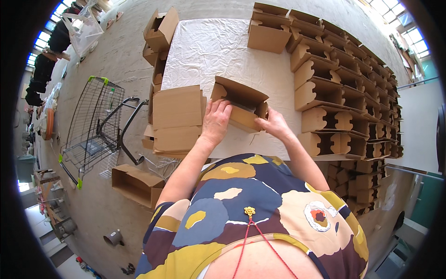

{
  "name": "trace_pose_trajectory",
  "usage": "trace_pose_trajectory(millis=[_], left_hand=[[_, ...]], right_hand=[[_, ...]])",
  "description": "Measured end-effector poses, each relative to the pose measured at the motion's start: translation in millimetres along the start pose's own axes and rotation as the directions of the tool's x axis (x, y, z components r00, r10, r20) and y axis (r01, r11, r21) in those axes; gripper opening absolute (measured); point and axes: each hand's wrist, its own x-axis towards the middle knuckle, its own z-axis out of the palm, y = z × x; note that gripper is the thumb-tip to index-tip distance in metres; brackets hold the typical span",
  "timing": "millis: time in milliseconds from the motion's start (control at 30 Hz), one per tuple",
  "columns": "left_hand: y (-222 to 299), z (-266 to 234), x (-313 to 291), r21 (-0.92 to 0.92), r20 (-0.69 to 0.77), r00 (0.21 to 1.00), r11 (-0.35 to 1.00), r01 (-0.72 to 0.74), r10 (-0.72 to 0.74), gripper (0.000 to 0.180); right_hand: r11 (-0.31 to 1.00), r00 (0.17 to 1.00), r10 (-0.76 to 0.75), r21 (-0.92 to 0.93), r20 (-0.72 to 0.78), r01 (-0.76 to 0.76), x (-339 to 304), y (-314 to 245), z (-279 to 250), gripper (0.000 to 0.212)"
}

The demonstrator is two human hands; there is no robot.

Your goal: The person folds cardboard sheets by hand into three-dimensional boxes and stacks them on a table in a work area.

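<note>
An open-topped brown cardboard box (pixel 246 118) stands on the white-covered table in front of me. My left hand (pixel 216 122) lies at its left end, fingers hooked over the edge of the near wall. At the right end, my right hand (pixel 276 124) grips a corner, its thumb on the near wall and its fingertips partly hidden behind the cardboard. The box's far wall rises above its opening. Beside my left hand is a stack of flat cardboard pieces (pixel 176 109).
Many open boxes stand in rows and layers (pixel 320 88) on the right. More boxes (pixel 160 32) line the table's left edge. A wire shopping cart (pixel 93 125) is on the floor at left, with a cardboard box (pixel 134 183) nearer me. The table has a wrinkled white cover (pixel 209 51).
</note>
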Motion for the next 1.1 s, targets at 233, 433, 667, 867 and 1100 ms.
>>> trace_pose_trajectory(millis=[233, 433, 667, 867, 1100], left_hand=[[25.1, 5.7, -5.1, -0.022, 0.177, 0.984, 0.999, 0.034, -0.029, 0.059], [47.5, 9.2, -13.9, -0.038, 0.225, 0.974, 0.999, -0.032, 0.039, 0.065], [22.9, -24.4, -2.8, 0.038, 0.243, 0.964, 0.992, -0.117, 0.105, 0.059], [-2.4, -31.5, 2.8, 0.105, 0.369, 0.928, 0.99, -0.092, 0.047, 0.064], [21.1, -25.4, 5.3, -0.152, 0.323, 0.939, 0.986, -0.075, 0.121, 0.063]], right_hand=[[0.983, 0.935, -0.185, -0.074, -0.304, 0.171, 18.7, -12.2, -32.7, 0.077], [0.863, 0.85, -0.458, -0.359, -0.26, 0.355, 45.4, -29.7, -20.6, 0.029], [0.922, 0.905, -0.331, -0.297, -0.269, 0.249, 23.2, -46.8, -25.6, 0.025], [0.921, 0.894, -0.265, -0.368, -0.361, 0.124, 28.3, -17.6, -12.7, 0.027], [0.93, 0.901, -0.263, -0.34, -0.345, 0.141, 31.6, -18.7, -6.0, 0.025]])
